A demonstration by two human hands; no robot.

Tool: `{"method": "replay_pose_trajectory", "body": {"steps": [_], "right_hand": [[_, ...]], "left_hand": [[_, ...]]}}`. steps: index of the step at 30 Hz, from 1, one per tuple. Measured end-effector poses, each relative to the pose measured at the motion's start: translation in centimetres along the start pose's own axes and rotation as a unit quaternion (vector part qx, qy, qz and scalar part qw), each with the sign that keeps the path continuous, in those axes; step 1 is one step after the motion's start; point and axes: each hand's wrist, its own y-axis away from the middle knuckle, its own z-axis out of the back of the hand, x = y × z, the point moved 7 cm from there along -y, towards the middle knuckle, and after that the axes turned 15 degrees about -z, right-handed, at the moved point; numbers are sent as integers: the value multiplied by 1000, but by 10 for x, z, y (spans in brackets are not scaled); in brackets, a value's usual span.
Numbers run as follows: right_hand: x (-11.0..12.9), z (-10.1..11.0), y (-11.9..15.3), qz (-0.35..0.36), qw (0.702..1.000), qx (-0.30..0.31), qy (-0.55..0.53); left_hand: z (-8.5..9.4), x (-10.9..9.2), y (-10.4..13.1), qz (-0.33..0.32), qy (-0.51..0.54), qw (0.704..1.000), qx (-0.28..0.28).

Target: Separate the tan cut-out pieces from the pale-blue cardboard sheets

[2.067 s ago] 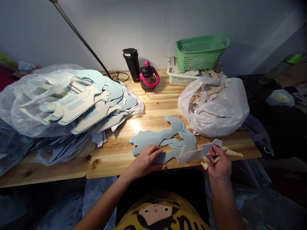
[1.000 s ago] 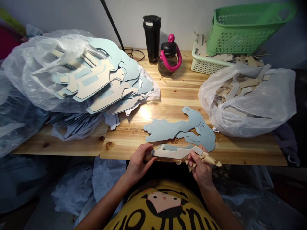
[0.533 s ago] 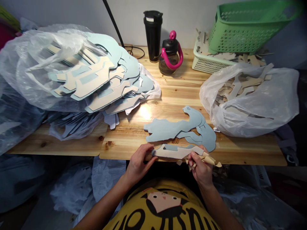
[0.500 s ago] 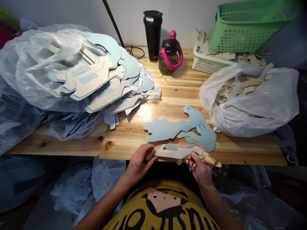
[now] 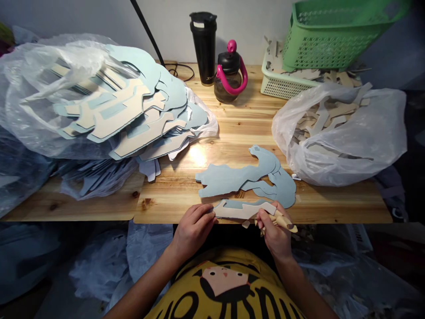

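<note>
A white and light-blue cut piece is held level at the table's front edge. My left hand pinches its left end between thumb and fingers. At the piece's right end my right hand grips it, with curled beige strips also held in the fingers and sticking out to the right. Just beyond the held piece, several light-blue cut pieces lie overlapping on the wooden table.
A plastic bag spills stacked pieces at the left. Another bag of beige scraps stands right. Behind are a black tumbler, a pink-handled bottle, a green basket and a pale basket of scraps.
My left hand's fingers have closed on the left end of the held piece, where thumb and fingers were apart before. The whole view has shifted slightly.
</note>
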Motion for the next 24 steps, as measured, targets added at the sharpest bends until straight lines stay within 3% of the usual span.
{"method": "replay_pose_trajectory", "body": {"steps": [6,13,16,19,24], "right_hand": [[12,-3,3,29,995,1,93],[17,-3,5,39,995,5,91],[31,3,5,76,989,-15,123],[44,3,1,136,965,18,225],[45,4,-7,219,882,99,405]], "left_hand": [[-3,-12,-19,-18,-14,1000,12],[-49,-19,-50,-35,116,991,61],[-55,-12,-53,-15,127,990,60],[-54,-8,-52,0,134,989,55],[-54,-10,-52,-9,135,989,57]]}}
